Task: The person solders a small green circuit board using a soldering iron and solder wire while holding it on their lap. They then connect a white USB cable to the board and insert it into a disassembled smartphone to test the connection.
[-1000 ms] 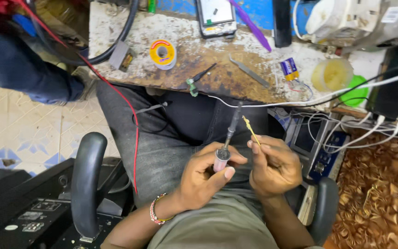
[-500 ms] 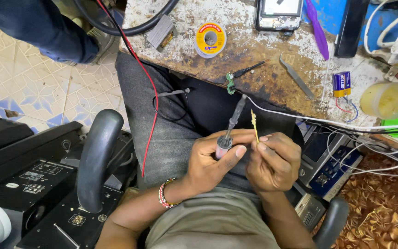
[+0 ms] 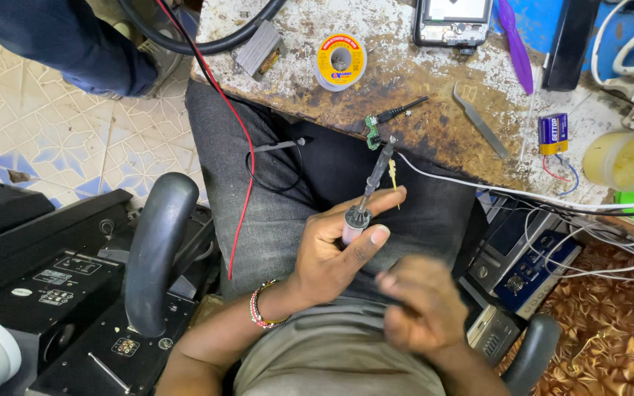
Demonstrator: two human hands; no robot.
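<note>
Head view, looking down past the lap to a scarred workbench (image 3: 420,81). Farthest to the left of the left hand stands a black chair armrest (image 3: 157,249), and a red wire (image 3: 238,183) hangs down over the grey trousers between that armrest and the hand. The left hand (image 3: 335,253) is closed around a soldering iron (image 3: 367,192), thumb and fingers pinching its pink grip, with the dark shaft slanting up and away from the hand toward the bench edge. Just beside the shaft, on its right, a small yellow pin-like part (image 3: 392,173) shows, though what holds it I cannot tell. Beyond the iron's tip a little green circuit board (image 3: 372,139) lies at the bench edge, and farther up sits a yellow solder spool (image 3: 340,60). Below and right of the left hand, the right hand (image 3: 423,308) is blurred; its fingers seem loosely curled, but whether it grips anything cannot be made out. Well to its upper right lie metal tweezers (image 3: 482,121) and a blue battery (image 3: 553,133).
</note>
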